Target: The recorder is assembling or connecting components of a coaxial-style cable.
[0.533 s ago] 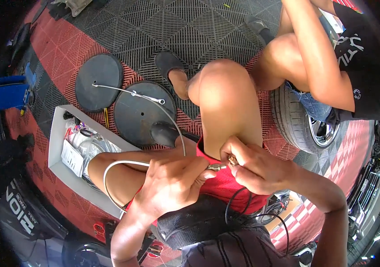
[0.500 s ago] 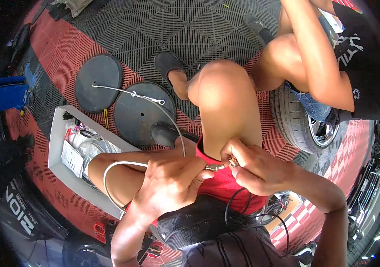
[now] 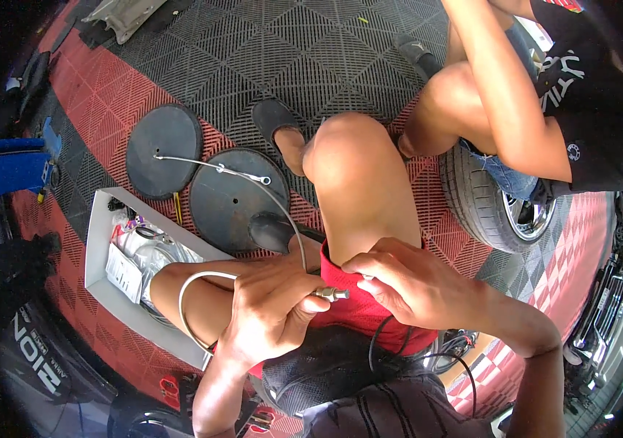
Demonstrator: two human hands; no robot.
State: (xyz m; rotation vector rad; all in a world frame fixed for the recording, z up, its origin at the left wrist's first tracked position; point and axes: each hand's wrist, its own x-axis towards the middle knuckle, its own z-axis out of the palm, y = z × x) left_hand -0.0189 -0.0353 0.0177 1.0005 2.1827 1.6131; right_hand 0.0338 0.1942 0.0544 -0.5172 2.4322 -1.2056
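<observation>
My left hand [image 3: 271, 306] is closed around the end of a thin pale hose [image 3: 193, 281], just behind its metal fitting [image 3: 336, 294]. The fitting sticks out from between thumb and fingers toward the right. Beyond the hand, the hose loops left and another length runs up to the round black discs. To the right, my right hand [image 3: 417, 281] pinches a small light piece [image 3: 367, 277], mostly hidden by thumb and forefinger, so its kind is unclear. A short gap separates it from the fitting. Both hands are above my red shorts [image 3: 340, 314].
Two black discs [image 3: 164, 150] lie on the tiled floor, with a combination wrench [image 3: 249, 175] on the nearer one. A white box [image 3: 96, 252] with bagged parts stands at left. At right, another person [image 3: 501, 102] sits by a tyre [image 3: 464, 197].
My right hand has drawn slightly away from the hose fitting, opening a gap. More of the fitting's end now shows, tilted a little downward.
</observation>
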